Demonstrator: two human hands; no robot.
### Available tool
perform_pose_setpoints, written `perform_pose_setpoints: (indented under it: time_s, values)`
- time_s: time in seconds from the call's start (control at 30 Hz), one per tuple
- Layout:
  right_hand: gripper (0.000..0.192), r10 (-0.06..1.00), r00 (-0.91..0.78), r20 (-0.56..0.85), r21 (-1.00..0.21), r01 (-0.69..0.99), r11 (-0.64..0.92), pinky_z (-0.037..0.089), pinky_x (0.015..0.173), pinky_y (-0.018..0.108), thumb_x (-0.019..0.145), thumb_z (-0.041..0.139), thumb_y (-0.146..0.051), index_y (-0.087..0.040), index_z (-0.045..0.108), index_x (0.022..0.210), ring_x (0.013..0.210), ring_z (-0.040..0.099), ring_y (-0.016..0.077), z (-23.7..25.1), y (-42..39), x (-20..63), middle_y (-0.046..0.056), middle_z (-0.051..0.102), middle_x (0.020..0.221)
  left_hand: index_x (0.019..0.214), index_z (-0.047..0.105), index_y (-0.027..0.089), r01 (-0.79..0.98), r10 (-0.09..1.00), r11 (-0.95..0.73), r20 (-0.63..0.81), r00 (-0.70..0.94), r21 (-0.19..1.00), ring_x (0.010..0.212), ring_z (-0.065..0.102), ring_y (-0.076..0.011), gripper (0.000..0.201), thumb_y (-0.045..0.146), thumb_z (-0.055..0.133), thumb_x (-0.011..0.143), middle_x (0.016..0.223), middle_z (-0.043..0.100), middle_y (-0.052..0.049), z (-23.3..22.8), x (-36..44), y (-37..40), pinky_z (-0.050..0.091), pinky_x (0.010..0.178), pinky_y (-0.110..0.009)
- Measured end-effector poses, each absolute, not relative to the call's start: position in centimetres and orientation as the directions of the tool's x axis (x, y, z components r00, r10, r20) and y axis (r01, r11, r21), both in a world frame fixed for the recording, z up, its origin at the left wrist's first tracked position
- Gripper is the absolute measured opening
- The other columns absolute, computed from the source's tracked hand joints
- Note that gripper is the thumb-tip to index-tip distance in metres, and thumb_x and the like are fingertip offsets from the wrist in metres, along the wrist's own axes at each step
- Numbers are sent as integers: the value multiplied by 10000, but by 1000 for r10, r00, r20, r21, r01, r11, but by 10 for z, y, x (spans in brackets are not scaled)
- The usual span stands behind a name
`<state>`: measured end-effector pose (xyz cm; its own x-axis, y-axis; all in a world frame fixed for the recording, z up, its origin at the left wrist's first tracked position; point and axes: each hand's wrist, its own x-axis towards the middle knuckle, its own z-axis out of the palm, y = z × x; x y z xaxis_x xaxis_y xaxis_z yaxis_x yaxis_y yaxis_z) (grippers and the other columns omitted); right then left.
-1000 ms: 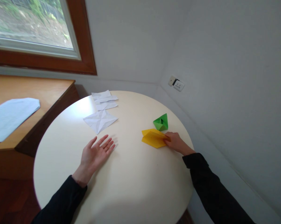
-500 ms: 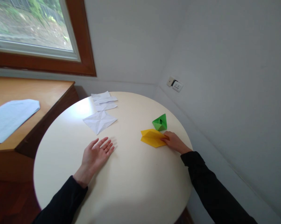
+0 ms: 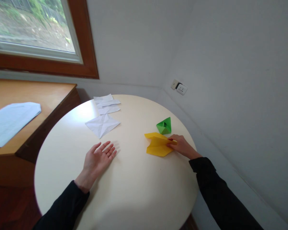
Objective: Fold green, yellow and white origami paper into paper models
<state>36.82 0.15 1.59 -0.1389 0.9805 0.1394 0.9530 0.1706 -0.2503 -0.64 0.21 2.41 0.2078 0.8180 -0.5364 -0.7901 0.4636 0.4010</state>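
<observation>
On the right of the round table, my right hand (image 3: 179, 145) pinches the right end of a yellow paper plane (image 3: 158, 145) between thumb and fingers. The plane's wings are spread at its left side. Just behind it sits a green folded paper boat (image 3: 164, 126), close to my fingers. My left hand (image 3: 98, 161) rests palm up on the table at the left, fingers stretched out and holding nothing. A creased white paper square (image 3: 102, 125) lies just beyond its fingertips.
Several white paper pieces (image 3: 107, 103) lie at the back edge of the white round table (image 3: 139, 191). To the left stands a wooden desk (image 3: 55, 95) with pale folded paper (image 3: 17, 119). A wall with a socket (image 3: 181, 88) borders the right side.
My right hand has shifted slightly right, and the near wing of the yellow paper plane has opened out toward me. My left hand stays where it was.
</observation>
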Motion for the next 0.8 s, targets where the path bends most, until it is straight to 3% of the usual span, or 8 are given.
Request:
perform_pose_setpoints:
  time_s: [0.33,0.43,0.53,0.63,0.73,0.8]
  values:
    - [212,950,-190,246,-251,934,252,414,874,453,786,571,-355,-204,622,926,965,607,262,22,-7,379,82,677,987,804,601,114,-780,831,429,-538,142,455,757,618,-197,144,143,461,788,795,597,-120,30,-16,17,549,712,-328]
    - [243,936,-196,293,-237,933,269,418,881,454,797,570,-367,-195,620,961,983,606,270,28,-13,380,93,679,1002,718,611,121,-739,878,369,-472,78,563,699,614,-173,152,68,478,771,735,609,-93,33,-22,27,536,712,-301]
    - [268,916,-182,359,-201,943,266,416,890,458,808,563,-376,-195,618,999,1008,599,281,39,-21,377,102,675,1031,684,634,122,-573,958,250,-284,31,781,689,605,-156,129,40,552,740,713,625,-66,36,-31,43,506,744,-267]
    - [280,879,-183,441,-172,944,283,429,881,449,828,538,-392,-201,617,1017,999,602,277,53,-30,368,103,672,1039,729,670,131,-266,987,152,-161,-12,952,927,597,-192,157,0,655,643,812,663,-72,34,-37,60,438,852,-221]
    - [262,809,-184,558,-146,938,313,444,863,438,845,518,-392,-203,629,989,953,615,269,67,-42,349,103,683,992,820,682,174,-6,999,34,-34,12,999,1261,395,-231,302,4,705,571,1157,611,-90,24,-37,74,258,1052,-277]
    - [227,766,-184,616,-160,923,350,456,852,420,850,518,-358,-205,639,966,919,619,255,74,-50,329,96,688,946,872,672,183,63,999,-39,37,39,997,1350,259,-227,345,25,709,567,1301,519,-110,12,-35,79,125,1104,-328]
